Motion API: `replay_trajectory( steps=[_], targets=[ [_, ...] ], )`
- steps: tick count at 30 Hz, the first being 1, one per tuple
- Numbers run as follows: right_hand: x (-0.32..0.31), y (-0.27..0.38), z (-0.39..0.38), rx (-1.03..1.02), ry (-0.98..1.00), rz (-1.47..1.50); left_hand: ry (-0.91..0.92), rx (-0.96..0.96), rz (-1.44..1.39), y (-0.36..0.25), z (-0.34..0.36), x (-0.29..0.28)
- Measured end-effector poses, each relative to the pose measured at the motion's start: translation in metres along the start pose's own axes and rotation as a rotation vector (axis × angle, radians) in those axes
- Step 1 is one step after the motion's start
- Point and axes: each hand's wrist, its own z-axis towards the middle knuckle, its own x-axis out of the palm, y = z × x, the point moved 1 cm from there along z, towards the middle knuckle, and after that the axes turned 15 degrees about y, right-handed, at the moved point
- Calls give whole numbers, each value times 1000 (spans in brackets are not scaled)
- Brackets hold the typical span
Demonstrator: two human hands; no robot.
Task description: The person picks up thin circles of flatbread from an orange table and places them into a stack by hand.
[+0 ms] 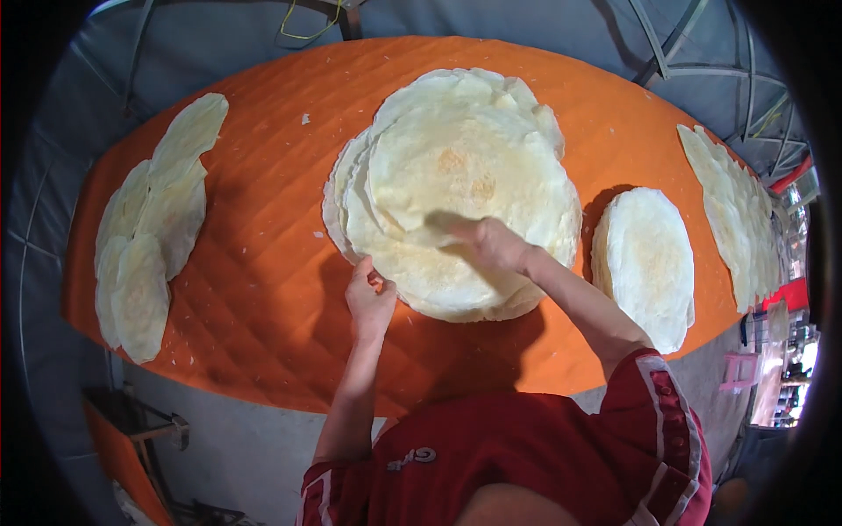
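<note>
A large stack of thin, pale, round flatbreads (465, 158) lies in the middle of an orange-covered table, with ragged edges and a few light brown spots on the top sheet. At the stack's near left edge, my left hand (370, 302) is closed, thumb and fingers pinching the rim of a flatbread. My right hand (502, 247) is over the near middle of the stack, its shadow falling on the top sheet. Motion blurs its fingers, so whether it grips anything cannot be made out.
The orange table cover (254, 263) carries small white crumbs. A folded flatbread stack (649, 263) sits to the right, with overlapping flatbreads (732, 219) at the far right edge. More flatbreads (145, 245) overlap along the left edge. A pink stool (741, 372) stands on the floor at right.
</note>
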Motion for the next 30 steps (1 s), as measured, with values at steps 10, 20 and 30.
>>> replay_trajectory(
  steps=[10,20,30],
  targets=[
    [39,42,4,2,-221,250,20,19,-902,6,5,15],
    [41,44,10,-20,-192,539,193,21,-1045,4,17,20],
    [46,32,14,60,-146,911,266,-45,-1052,9,25,16]
  ],
)
